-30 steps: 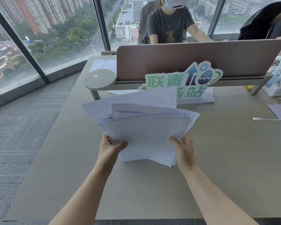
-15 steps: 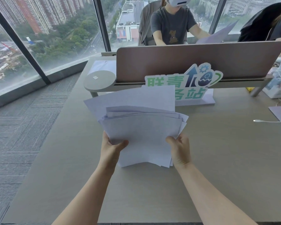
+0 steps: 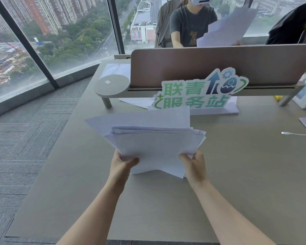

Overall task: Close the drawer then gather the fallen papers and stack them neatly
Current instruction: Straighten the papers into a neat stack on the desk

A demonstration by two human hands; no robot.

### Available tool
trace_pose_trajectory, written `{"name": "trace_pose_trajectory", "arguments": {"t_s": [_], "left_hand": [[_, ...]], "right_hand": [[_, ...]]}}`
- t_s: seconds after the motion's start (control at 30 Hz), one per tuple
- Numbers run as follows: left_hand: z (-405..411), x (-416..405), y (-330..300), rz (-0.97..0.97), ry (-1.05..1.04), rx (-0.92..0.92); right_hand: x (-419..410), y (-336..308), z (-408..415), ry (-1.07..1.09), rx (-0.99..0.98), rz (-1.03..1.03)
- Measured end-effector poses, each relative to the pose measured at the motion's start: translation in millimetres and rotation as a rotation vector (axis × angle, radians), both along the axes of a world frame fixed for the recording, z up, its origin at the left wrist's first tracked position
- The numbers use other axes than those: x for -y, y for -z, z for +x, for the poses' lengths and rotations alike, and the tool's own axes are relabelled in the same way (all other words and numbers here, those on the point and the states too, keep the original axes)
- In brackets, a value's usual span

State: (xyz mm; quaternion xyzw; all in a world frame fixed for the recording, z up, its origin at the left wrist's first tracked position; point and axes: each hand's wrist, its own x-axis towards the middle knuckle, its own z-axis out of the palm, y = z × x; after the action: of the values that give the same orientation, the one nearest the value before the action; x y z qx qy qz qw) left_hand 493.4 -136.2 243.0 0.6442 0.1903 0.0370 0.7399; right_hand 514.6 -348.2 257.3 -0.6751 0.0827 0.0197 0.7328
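High-rise office, floor-to-ceiling windows; grey desk [image 3: 237, 183] with a low partition [image 3: 219, 64] and a green sign [image 3: 198, 92] at its far side. Papers [image 3: 155, 147] held upright over the desk, lower edges touching or just above it, cannot tell which. Left hand [image 3: 121, 165] and right hand [image 3: 195, 167] pinch the bundle's lower corners, fingers closed on the sheets. Top edges uneven, one sheet skewed left. Grip at both sides likely serves to tap and square the stack. Drawer not in view.
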Motion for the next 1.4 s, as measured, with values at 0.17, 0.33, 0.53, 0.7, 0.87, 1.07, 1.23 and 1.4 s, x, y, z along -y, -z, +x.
{"name": "trace_pose_trajectory", "arguments": {"t_s": [0.17, 0.33, 0.53, 0.7, 0.87, 1.07, 1.23, 1.4], "left_hand": [[5, 6, -3, 0.047, -0.020, -0.008], [6, 5, -1, 0.138, 0.002, -0.065], [15, 1, -6, 0.283, -0.048, -0.010], [32, -15, -40, 0.594, -0.025, 0.105], [53, -18, -94, 1.220, 0.108, 0.098], [56, 5, -97, 1.537, 0.251, 0.163], [50, 20, -73, 1.651, 0.426, 0.106], [48, 26, -52, 1.638, 0.483, 0.170]], "right_hand": [[-8, -7, 1, 0.034, -0.001, 0.021], [-5, -2, 0, -0.053, -0.095, 0.045], [-1, 1, 1, -0.010, -0.098, 0.017], [7, 4, 13, 0.158, -0.079, -0.018], [20, -3, 17, 0.344, -0.024, -0.142], [36, -3, 29, 0.335, 0.008, -0.223], [49, 5, 30, 0.242, -0.034, -0.270], [54, 22, 31, 0.179, -0.118, -0.297]]}}
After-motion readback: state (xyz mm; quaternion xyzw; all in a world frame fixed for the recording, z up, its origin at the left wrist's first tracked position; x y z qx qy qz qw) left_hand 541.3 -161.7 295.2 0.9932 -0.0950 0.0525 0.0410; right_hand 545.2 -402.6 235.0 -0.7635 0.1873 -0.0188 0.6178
